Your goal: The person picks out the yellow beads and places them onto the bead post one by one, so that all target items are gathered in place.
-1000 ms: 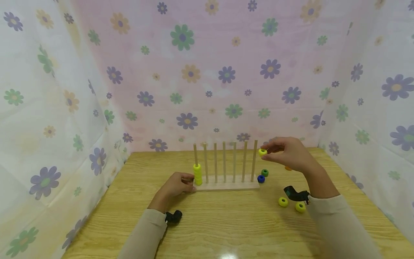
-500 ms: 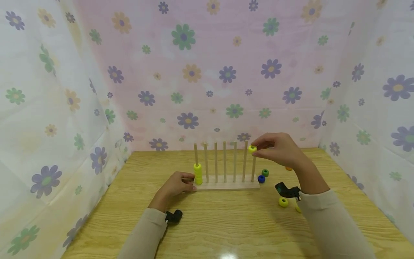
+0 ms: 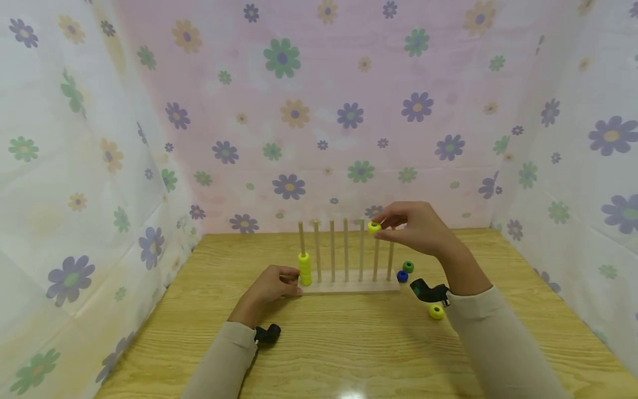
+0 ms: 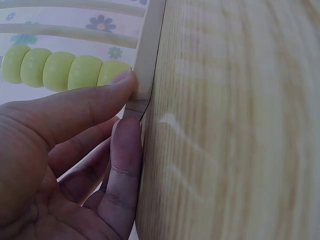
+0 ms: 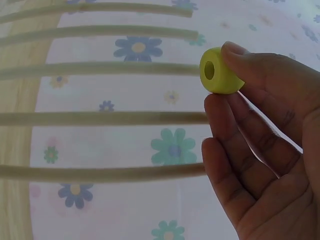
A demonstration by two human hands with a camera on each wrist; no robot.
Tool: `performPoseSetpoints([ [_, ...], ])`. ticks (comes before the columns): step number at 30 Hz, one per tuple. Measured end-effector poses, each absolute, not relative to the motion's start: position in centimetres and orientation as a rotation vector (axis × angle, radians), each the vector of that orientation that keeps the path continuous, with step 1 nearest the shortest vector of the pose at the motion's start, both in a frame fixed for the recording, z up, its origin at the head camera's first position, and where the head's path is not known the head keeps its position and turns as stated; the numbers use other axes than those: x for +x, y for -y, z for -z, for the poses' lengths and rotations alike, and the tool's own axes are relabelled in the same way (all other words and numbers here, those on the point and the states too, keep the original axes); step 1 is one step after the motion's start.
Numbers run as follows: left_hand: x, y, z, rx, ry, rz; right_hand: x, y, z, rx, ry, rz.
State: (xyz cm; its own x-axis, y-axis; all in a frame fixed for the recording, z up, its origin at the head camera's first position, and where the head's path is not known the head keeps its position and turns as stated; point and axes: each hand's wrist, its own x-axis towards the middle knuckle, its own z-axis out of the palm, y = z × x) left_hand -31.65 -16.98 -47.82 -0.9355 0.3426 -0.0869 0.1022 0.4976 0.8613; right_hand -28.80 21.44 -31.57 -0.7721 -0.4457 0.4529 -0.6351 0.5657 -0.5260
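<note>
A wooden peg rack (image 3: 349, 286) stands on the table, with a row of upright pegs. Several yellow beads (image 4: 59, 71) are stacked on its leftmost peg. My left hand (image 3: 271, 284) grips the left end of the rack's base, thumb against one face and a finger at the end. Between thumb and fingertips, my right hand (image 3: 418, 230) pinches a single yellow bead (image 5: 229, 75), its hole facing the pegs in the right wrist view. From the head, that bead appears at the top of the second peg from the right; whether it is around the peg I cannot tell.
A blue bead (image 3: 401, 277) and a green bead (image 3: 407, 269) lie off the rack's right end. Closer to me, a loose yellow bead (image 3: 436, 315) lies by the right sleeve (image 3: 493, 338). Flowered cloth (image 3: 319, 166) encloses the wooden table (image 3: 319, 354) at the back and sides.
My right hand has moved left with the yellow bead, from beyond the rack's right end to the second peg from the right. The left hand has stayed on the base.
</note>
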Motion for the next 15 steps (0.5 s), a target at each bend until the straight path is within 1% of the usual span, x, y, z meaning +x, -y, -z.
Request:
performPoseSetpoints([
  [15,-31.5,16.7,47.5,0.332,-2.469,-1.443,-28.9,-18.5,30.8,0.959,2.480,-1.069],
])
